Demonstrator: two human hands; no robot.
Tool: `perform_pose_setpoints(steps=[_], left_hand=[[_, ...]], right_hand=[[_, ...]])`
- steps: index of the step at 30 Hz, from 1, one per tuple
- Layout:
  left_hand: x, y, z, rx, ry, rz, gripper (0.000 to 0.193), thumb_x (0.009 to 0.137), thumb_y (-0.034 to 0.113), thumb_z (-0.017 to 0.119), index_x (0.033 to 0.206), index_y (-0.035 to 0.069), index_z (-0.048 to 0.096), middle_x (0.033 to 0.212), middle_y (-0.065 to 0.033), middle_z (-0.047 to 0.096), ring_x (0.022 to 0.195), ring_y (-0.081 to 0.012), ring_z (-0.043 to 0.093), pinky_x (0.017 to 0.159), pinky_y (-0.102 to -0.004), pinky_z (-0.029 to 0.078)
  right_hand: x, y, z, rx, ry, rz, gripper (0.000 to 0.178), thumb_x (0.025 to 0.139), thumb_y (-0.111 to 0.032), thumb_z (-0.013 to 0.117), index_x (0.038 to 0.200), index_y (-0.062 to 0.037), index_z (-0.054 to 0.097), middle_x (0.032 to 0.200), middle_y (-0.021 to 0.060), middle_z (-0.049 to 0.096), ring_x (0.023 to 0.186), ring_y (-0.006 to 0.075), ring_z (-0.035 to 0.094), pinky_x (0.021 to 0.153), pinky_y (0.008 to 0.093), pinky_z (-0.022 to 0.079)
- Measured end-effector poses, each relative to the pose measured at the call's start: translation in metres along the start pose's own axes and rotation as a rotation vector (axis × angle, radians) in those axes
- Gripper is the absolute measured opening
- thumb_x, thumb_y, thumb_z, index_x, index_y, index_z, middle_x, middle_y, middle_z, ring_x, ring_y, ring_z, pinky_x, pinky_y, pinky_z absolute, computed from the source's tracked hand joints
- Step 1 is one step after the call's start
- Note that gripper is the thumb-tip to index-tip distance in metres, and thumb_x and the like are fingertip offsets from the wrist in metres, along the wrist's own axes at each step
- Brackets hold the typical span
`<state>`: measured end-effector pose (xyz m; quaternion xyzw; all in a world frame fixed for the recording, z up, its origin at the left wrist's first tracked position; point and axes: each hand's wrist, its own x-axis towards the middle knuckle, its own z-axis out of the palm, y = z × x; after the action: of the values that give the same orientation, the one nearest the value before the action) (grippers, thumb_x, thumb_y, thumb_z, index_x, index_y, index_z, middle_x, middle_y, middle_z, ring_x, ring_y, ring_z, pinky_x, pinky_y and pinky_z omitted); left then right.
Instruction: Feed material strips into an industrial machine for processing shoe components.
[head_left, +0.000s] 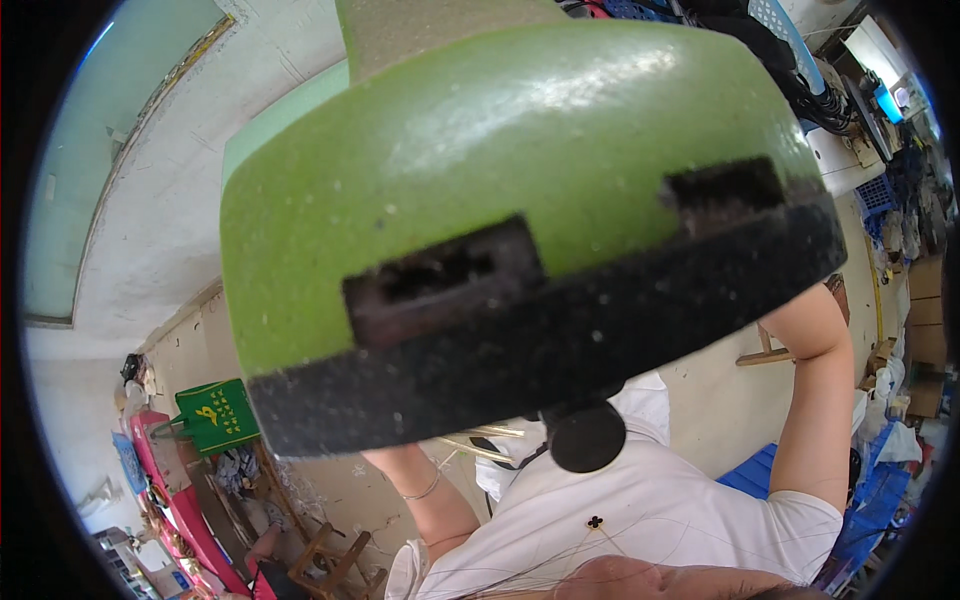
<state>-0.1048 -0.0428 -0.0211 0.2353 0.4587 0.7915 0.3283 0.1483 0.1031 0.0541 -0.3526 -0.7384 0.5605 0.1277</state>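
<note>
A large green rounded machine housing (560,130) with a black lower band (560,350) fills the middle of the head view, very close. Two dark recessed slots sit along the seam between green and black. Below the band hangs a round black disc (588,437). Gold-coloured rods (495,432) show partly beside it. My left forearm (437,500), with a thin bracelet at the wrist, reaches up behind the housing, which hides the fingers of my left hand. On the other side my right arm (815,400) also passes behind it; my right hand is out of sight.
A green bag (217,416) hangs at the left, near a pink surface (185,490) with clutter. A wooden stool (335,555) stands at lower left. Blue sheeting (875,510) and cardboard boxes (925,310) lie at right. Black cables (825,105) bundle at upper right.
</note>
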Motion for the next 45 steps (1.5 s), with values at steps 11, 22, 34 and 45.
perform_pose_setpoints(steps=[11, 22, 34, 45], left_hand=[[0.035, 0.016, -0.032, 0.22, 0.537, -0.001, 0.018, 0.087, 0.019, 0.049, 0.093, 0.002, 0.052, 0.08, -0.0039, 0.053, 0.063, -0.0102, 0.048, 0.053, -0.0229, 0.04], [-0.023, -0.037, 0.039, 0.409, -0.433, -0.306, 0.03, 0.074, -0.003, 0.061, 0.104, -0.002, 0.056, 0.088, -0.0022, 0.058, 0.076, -0.0057, 0.053, 0.065, -0.0163, 0.043], [-0.032, -0.036, 0.08, 0.501, -0.413, -0.146, 0.011, 0.077, 0.0, 0.065, 0.086, 0.0, 0.059, 0.083, -0.0017, 0.06, 0.073, -0.0069, 0.054, 0.068, -0.0194, 0.043], [-0.033, -0.028, 0.068, 0.456, -0.271, -0.231, 0.015, 0.076, 0.0, 0.066, 0.088, -0.001, 0.057, 0.083, -0.0039, 0.059, 0.073, -0.0072, 0.054, 0.066, -0.0201, 0.043]], right_hand=[[-0.004, 0.007, 0.009, 0.032, 0.06, 0.054, 0.031, 0.081, -0.03, 0.062, 0.092, -0.0033, 0.05, 0.072, 0.0009, 0.048, 0.064, 0.01, 0.044, 0.063, 0.0249, 0.04], [-0.055, 0.017, 0.047, 0.722, -0.079, 0.264, 0.032, 0.096, -0.031, 0.033, 0.096, -0.0052, 0.053, 0.064, -0.0042, 0.039, 0.051, 0.003, 0.029, 0.043, 0.0174, 0.025], [-0.067, 0.019, 0.078, 0.929, -0.039, 0.286, 0.04, 0.095, -0.03, 0.036, 0.119, 0.0008, 0.046, 0.071, -0.0037, 0.041, 0.055, 0.0024, 0.031, 0.046, 0.0172, 0.026], [-0.068, 0.021, 0.08, 0.775, 0.015, 0.238, 0.035, 0.094, -0.028, 0.039, 0.116, -0.0021, 0.049, 0.07, -0.0037, 0.046, 0.055, 0.0019, 0.034, 0.048, 0.0168, 0.027]])
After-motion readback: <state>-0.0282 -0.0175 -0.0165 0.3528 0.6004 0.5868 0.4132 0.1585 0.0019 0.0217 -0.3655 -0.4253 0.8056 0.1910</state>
